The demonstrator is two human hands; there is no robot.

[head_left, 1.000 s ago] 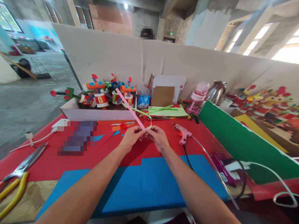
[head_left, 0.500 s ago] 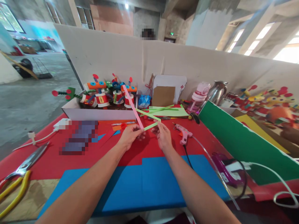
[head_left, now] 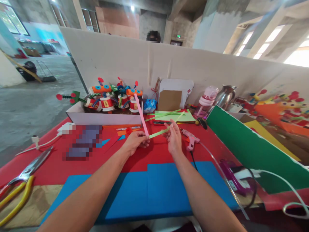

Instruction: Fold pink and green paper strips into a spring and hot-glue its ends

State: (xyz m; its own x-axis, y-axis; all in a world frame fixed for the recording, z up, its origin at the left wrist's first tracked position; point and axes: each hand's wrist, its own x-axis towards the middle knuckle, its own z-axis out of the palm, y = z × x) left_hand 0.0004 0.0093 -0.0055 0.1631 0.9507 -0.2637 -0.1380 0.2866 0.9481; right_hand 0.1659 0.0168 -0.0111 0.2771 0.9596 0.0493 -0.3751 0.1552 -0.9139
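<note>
Over the red table covering, my left hand (head_left: 135, 141) pinches the spot where a pink paper strip (head_left: 142, 116) and a light green paper strip (head_left: 158, 133) meet at an angle. The pink one sticks up and away toward the back. From that corner the green strip runs right into my right hand (head_left: 174, 138), which has it between thumb and fingers. Its free end slants up past the fingertips. A pink hot glue gun (head_left: 191, 139) lies just right of my right hand. The fingers partly hide the joined ends.
Behind stands a white box (head_left: 103, 119) of paper-cup figures. Green paper sheets (head_left: 166, 115) lie behind the hands. Left are shears (head_left: 29, 172) and a blurred-out dark rectangle (head_left: 83, 141). Blue boards (head_left: 169, 190) lie in front; a green panel (head_left: 251, 151) bounds the right, with another person's work beyond.
The green strip was folded back sharply at my right fingers; now it has opened out, its free end pointing up and right. My right hand has shifted slightly right.
</note>
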